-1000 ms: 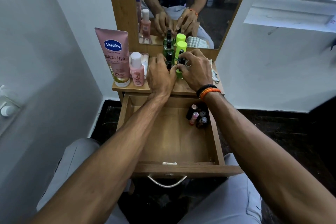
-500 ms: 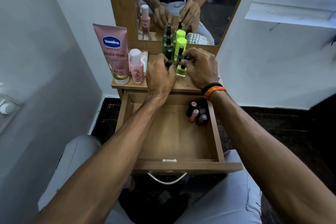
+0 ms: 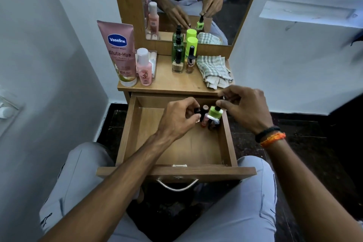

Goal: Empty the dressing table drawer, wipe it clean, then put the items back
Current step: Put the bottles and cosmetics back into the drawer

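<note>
The wooden drawer (image 3: 128, 133) stands pulled out below the dressing table top. Both hands hover over its far right corner. My right hand (image 3: 245, 108) pinches the black cap of a lime-green nail polish bottle (image 3: 215, 112), which hangs just above a small cluster of nail polish bottles (image 3: 205, 117) standing in that corner. My left hand (image 3: 176, 118) is closed around a small black-capped bottle (image 3: 197, 110), mostly hidden by the fingers. The remaining drawer floor is bare wood.
On the table top (image 3: 170, 82) stand a pink Vaseline tube (image 3: 119, 51), a pink bottle (image 3: 144, 68), a green pump bottle (image 3: 177, 49), a lime-capped bottle (image 3: 192, 42) and two nail polish bottles (image 3: 177, 64). A checked cloth (image 3: 213, 68) lies at the right. White walls close in on both sides.
Both hands have come down from the table top to the drawer's far right corner, each carrying a small bottle. The checked cloth, hidden before, now shows.
</note>
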The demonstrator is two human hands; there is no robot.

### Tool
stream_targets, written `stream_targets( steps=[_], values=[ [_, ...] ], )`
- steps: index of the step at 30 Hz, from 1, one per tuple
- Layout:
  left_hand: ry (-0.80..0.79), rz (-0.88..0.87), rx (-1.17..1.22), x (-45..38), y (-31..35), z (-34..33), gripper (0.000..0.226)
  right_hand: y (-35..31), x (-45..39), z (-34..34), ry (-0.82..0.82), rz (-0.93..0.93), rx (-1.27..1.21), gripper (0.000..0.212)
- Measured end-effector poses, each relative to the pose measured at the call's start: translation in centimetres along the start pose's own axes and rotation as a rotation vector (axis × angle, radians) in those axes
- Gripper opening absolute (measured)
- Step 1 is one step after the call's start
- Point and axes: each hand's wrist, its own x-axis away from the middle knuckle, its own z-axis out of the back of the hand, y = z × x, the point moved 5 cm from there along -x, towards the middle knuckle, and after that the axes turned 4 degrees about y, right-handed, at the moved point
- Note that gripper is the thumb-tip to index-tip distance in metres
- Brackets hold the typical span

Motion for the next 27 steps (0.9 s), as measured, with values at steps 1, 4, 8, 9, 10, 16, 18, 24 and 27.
stream_targets(
  steps=[1,4,8,9,10,16,18,24,27],
  values=[
    [-0.035,0.007,-0.001,0.2,-0.3,-0.5,0.016,0.4,0.7,-0.3,-0.017,-0.002,0.014,0.020],
    [-0.135,0.007,-0.051,0.6,-0.7,-1.7,0.019,1.4,2.3,-1.3,-0.078,0.005,0.044,0.019],
    [-0.201,0.005,-0.115,0.8,-1.1,-3.2,0.021,2.7,3.4,-2.7,-0.143,0.020,0.106,0.020],
    [-0.212,0.006,-0.126,0.8,-1.3,-3.6,0.022,3.0,3.6,-3.0,-0.155,0.011,0.121,0.020],
    [-0.222,0.005,-0.134,0.8,-1.4,-4.0,0.022,3.2,3.7,-3.3,-0.168,0.002,0.133,0.020],
    [-0.220,0.004,-0.152,0.7,-1.6,-5.5,0.028,3.8,4.1,-4.6,-0.182,-0.012,0.169,0.019],
    [-0.220,0.000,-0.163,0.7,-1.7,-5.8,0.028,3.9,4.2,-4.8,-0.179,-0.002,0.188,0.019],
    [-0.203,0.020,-0.160,0.4,-2.0,-6.0,0.028,3.8,4.5,-5.2,-0.179,0.047,0.182,0.016],
    [-0.203,0.017,-0.154,0.5,-1.9,-6.1,0.026,3.9,4.5,-5.4,-0.161,0.053,0.193,0.016]
  ],
)
